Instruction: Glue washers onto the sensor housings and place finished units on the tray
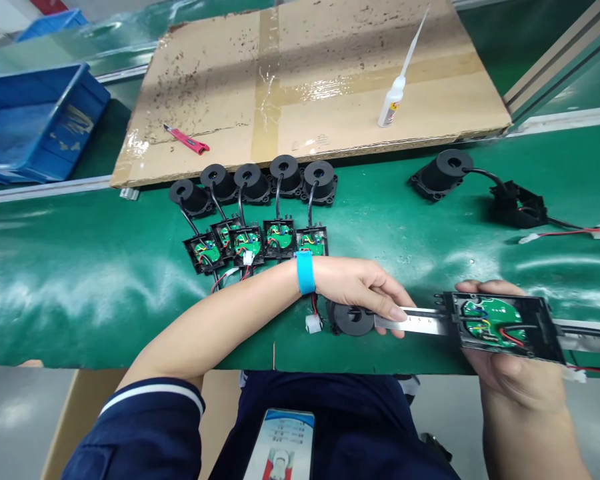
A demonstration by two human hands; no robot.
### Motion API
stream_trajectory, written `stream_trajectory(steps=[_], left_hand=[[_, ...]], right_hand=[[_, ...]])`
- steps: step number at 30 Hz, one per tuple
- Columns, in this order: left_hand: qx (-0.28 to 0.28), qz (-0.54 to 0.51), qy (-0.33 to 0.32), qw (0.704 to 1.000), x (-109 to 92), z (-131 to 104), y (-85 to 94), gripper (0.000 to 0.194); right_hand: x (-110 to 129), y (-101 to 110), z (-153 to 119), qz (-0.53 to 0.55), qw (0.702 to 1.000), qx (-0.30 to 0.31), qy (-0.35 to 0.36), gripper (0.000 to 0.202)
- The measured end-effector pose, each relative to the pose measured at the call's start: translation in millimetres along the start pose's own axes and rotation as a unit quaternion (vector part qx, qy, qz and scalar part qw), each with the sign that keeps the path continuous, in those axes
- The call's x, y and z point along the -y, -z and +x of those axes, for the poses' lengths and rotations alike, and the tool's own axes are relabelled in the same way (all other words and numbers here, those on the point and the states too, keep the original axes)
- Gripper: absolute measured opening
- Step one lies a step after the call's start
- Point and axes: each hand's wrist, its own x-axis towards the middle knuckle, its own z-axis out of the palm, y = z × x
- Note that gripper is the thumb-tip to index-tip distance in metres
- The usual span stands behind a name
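Note:
A metal ruler (427,323) lies across the front right, passing behind a black housing with a green circuit board (495,321). Its left part is pinched by my left hand (367,288), which wears a blue wristband (305,272). From below and behind, my right hand (515,373) grips the housing. Just under my left hand sits a round black part (351,319), partly covered. Left of centre stand several black cylindrical parts (319,181), cabled to open housings with green boards (280,236). A white connector (313,324) hangs below my wrist.
Flattened cardboard (220,87) spans the back, bearing a red cutter (187,139) and a white bottle (393,103). A blue bin (35,127) is at left. Another cylinder (443,173) and black housing (517,205) stand at right. A phone-like device (280,445) lies near my lap.

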Motion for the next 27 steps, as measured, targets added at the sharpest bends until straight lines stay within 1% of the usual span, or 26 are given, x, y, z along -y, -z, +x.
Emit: stream_trajectory(steps=[4,8,11,16,20,24,27], left_hand=[[0.001,-0.007,0.003,1.000,-0.3,0.7,0.4,0.022],[-0.002,-0.010,0.009,1.000,-0.2,0.6,0.1,0.025],[-0.004,-0.008,0.001,1.000,0.2,0.1,-0.3,0.028],[-0.013,-0.016,0.006,1.000,0.6,1.5,-0.4,0.037],[-0.016,-0.023,0.008,1.000,0.2,1.2,-0.6,0.041],[-0.026,-0.019,0.014,0.999,0.1,-0.8,-0.7,0.044],[-0.040,-0.022,0.018,0.999,0.1,-2.3,-1.8,0.042]], right_hand=[[1.4,0.1,1.2,-0.001,1.000,0.005,-0.002,0.069],[9.0,1.9,3.8,-0.021,0.999,0.030,0.000,0.071],[15.6,8.6,6.1,-0.067,0.996,0.059,0.013,0.072],[19.0,21.8,13.6,-0.128,0.986,0.103,0.031,0.066],[16.8,21.6,20.9,-0.112,0.985,0.125,0.024,0.066],[13.6,16.7,23.5,-0.090,0.989,0.120,0.010,0.067],[12.7,15.1,23.0,-0.081,0.990,0.112,0.001,0.067]])
